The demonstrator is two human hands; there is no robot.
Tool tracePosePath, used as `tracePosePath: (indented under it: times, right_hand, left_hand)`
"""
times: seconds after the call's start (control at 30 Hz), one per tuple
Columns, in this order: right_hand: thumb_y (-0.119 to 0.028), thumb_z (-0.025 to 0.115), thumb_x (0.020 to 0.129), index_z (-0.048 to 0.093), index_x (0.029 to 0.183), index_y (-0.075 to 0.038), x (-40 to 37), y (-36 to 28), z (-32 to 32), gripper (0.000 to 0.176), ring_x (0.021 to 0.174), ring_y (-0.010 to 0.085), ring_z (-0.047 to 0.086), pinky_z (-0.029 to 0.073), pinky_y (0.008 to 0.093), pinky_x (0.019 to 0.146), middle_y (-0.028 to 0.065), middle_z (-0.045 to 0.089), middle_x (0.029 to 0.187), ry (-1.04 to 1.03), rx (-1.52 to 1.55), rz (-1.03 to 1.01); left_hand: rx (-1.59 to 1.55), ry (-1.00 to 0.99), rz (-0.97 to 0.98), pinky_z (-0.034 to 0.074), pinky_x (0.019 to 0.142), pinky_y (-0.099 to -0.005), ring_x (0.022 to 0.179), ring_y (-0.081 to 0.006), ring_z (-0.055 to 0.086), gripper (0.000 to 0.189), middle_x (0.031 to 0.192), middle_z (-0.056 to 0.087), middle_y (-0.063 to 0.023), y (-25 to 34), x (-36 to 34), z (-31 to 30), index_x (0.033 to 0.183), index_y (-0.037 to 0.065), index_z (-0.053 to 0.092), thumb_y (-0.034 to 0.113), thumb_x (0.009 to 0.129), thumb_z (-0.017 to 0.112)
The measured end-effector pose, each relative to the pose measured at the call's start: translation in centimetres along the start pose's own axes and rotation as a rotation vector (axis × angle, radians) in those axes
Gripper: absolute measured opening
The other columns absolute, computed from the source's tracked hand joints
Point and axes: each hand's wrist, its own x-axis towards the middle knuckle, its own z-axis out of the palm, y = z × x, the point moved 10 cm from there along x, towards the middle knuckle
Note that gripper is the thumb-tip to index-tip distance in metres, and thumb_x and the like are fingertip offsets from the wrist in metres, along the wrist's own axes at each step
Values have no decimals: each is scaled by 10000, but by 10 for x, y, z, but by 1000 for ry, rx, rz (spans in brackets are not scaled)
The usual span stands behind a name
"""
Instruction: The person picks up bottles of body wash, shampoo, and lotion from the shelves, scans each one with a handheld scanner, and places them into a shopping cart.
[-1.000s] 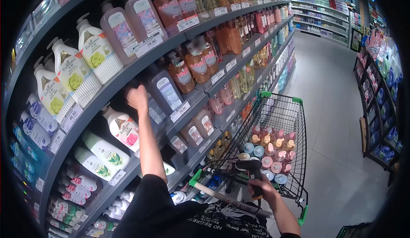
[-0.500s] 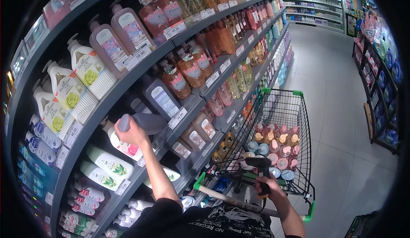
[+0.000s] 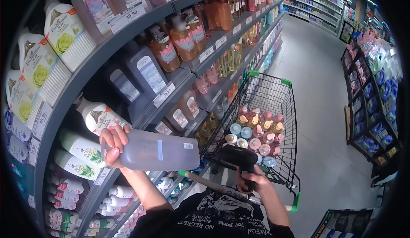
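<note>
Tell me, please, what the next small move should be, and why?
Probably tip the scanner in the right hand toward the barcode on the grey bottle: the left hand holds it sideways, and the barcode faces the camera, beside the scanner's head.

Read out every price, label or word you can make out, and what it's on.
"39.90": upper price tag, shelf edge.
"46.90": left price tag, shelf edge.
"NO REGRET": black T-shirt, upside down, rest unclear.
Barcode scanner: none.
Too small or blurred: held bottle barcode, labels on shelf bottles, other tags.

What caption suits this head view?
Left hand holds a lilac bottle sideways before the scanner in the right hand, beside stocked shelves.
</note>
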Motion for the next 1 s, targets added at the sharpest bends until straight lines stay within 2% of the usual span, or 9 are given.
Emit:
tracePosePath:
  times: [0.13,0.23,0.4,0.47,0.6,0.7,0.83,0.97,1.0]
  right_hand:
    - [-98,641,825,392,1195,-17,-16,-6,1,453,498,141,501,441,292,460,71,516,737,-2,-206,-58]
    - [-104,638,847,420,1158,-19,-26,-9,7,390,476,130,493,446,292,456,76,530,745,43,-102,-27]
    - [-244,617,881,461,1125,-11,-23,-4,11,371,436,127,464,470,306,456,76,514,642,81,167,-41]
    - [-319,526,929,469,1207,-31,-19,7,6,404,419,114,425,388,286,420,62,491,658,86,302,-17]
    - [-385,446,955,471,1262,-53,-15,12,-23,453,397,93,366,364,269,429,42,468,646,190,286,-89]
    - [-350,530,925,494,1221,-86,-37,2,-51,398,399,103,373,380,277,464,42,474,631,321,369,-192]
    - [-306,525,929,511,1184,-99,-70,8,-101,329,424,100,351,361,270,507,23,453,609,546,463,-340]
    - [-281,553,910,521,1178,-98,-86,19,-118,326,449,102,371,366,278,541,20,465,622,627,491,-396]
    - [-281,553,910,521,1178,-98,-87,19,-119,326,449,102,371,366,278,541,20,465,622,636,502,-407]
  left_hand:
    - [-163,-142,-179,425,819,-342,662,-181,561,174,533,513,-11,-45,-12,26,710,114,501,80,609,638]
    - [-243,-177,-240,430,812,-340,663,-187,573,159,539,538,-20,-66,-22,30,693,110,524,68,602,648]
    - [-18,-446,-190,457,710,-352,604,-201,605,201,549,570,-34,-85,-22,69,663,104,524,65,595,709]
    - [159,-556,-146,460,619,-362,560,-204,611,226,543,574,-43,-92,-24,96,647,91,522,78,616,745]
    - [234,-530,-210,463,626,-352,575,-214,599,233,549,563,-48,-127,-30,110,657,69,506,56,658,738]
    - [296,-464,-274,460,631,-353,587,-212,595,254,561,560,-50,-163,-34,104,672,65,501,96,687,753]
    - [467,-490,-499,470,901,-436,695,-186,631,190,660,614,-64,-237,-64,111,702,55,496,78,764,674]
    - [564,-718,-562,497,856,-393,731,-167,642,151,738,650,-74,-319,-121,110,765,39,573,56,729,719]
    - [617,-732,-678,500,819,-380,737,-183,640,150,750,648,-79,-340,-142,105,783,44,588,51,724,726]
